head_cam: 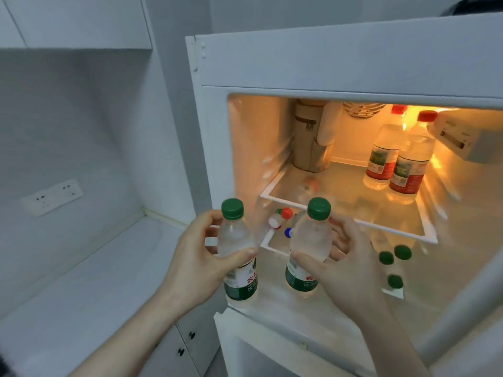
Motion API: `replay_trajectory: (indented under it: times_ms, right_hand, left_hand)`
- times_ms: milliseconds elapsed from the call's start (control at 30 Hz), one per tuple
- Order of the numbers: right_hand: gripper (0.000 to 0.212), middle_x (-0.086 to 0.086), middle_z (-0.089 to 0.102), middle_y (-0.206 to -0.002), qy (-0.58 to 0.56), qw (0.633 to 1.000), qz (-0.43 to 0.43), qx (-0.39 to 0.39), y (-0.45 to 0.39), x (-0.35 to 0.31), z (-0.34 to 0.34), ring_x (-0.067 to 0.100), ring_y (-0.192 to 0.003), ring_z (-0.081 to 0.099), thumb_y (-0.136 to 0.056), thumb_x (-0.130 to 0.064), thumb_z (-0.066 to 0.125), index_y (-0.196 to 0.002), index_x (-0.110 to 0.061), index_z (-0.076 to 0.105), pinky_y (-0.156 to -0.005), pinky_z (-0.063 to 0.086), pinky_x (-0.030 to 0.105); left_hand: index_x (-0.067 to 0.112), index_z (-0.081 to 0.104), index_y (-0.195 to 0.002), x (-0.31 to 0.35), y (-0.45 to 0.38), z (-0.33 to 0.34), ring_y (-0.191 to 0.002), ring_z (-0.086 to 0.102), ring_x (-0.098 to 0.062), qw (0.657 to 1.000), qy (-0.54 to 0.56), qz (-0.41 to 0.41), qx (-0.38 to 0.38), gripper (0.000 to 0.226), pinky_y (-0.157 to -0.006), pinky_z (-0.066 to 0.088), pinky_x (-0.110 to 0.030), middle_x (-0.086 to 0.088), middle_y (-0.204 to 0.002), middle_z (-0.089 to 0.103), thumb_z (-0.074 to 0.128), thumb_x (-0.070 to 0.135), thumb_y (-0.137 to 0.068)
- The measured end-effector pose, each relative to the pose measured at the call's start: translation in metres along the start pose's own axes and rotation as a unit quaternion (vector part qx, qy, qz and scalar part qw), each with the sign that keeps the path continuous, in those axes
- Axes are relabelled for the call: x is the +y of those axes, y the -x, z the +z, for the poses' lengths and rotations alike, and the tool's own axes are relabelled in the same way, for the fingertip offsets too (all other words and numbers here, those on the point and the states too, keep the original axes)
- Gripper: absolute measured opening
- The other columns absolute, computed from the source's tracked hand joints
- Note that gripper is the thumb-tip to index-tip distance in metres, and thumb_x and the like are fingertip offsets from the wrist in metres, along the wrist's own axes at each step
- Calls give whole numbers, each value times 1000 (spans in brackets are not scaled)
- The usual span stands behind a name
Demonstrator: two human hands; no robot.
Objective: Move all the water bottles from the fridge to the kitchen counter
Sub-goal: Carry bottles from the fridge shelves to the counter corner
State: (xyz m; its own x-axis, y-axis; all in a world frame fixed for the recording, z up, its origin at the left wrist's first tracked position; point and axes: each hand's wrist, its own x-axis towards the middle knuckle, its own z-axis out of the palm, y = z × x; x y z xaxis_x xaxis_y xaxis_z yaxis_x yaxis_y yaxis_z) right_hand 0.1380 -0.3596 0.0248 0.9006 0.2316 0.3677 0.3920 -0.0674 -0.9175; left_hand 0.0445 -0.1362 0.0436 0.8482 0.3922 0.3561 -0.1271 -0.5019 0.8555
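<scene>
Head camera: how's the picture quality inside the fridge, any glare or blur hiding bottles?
Head view: warm lamp glare top right washes out the two red-capped bottles; straight fridge edges bow from the wide lens; lower shelf is smeared, so only green caps read there; the bottles in the left hand and right hand are fairly sharp.

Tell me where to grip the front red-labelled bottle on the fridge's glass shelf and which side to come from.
Grip the front red-labelled bottle around its straight body at the label, coming from the open front and slightly from the left. It stands upright, its twin sits close behind-left, and the fridge wall is near on its right, so a side wrap from the door side looks easiest. Both hands are full now.
</scene>
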Motion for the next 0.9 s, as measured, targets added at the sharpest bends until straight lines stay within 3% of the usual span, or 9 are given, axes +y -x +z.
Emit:
replay_trajectory:
  times_ms: [200,467,600,767,900]
  right_hand:
    - [72,-17,73,-113,-32,992,53,-107,34,1,67,4,-107,70,-66,-2,92,-122,-35,62,-93,58,34]
    - [66,-22,74,-105,-35,969,48,-238,95,-25,129,0,-99,70,-68,1,90,-120,-33,67,-80,56,14]
    - [63,-20,74,-102,-28,955,25,-296,127,-38,157,3,-98,71,-67,-2,92,-114,-38,68,-83,58,19]
    - [60,-17,75,-99,-32,919,2,-393,149,-54,200,6,-95,73,-67,-6,93,-110,-41,68,-85,62,36]
    - [61,-18,75,-103,-39,878,-19,-477,158,-55,238,5,-100,71,-66,-9,94,-112,-39,67,-86,62,32]
  left_hand:
    - [40,60,-109,-27,68,-59,-106,61,-5,994,-79,-44,57,55,-78,54,-18,19,-113,65,94,33,-67]
    - [43,60,-113,-37,173,-124,-109,62,-3,975,-121,-127,134,55,-85,56,-22,22,-116,64,93,33,-70]
    - [40,62,-115,-33,224,-146,-106,65,-2,964,-117,-169,172,55,-84,56,-18,26,-108,68,92,31,-71]
    - [38,61,-115,-26,274,-172,-107,65,0,937,-142,-202,246,53,-86,49,-8,28,-108,69,91,30,-72]
    - [36,60,-116,-26,304,-184,-106,66,1,906,-162,-234,314,54,-88,47,-7,26,-107,70,91,24,-73]
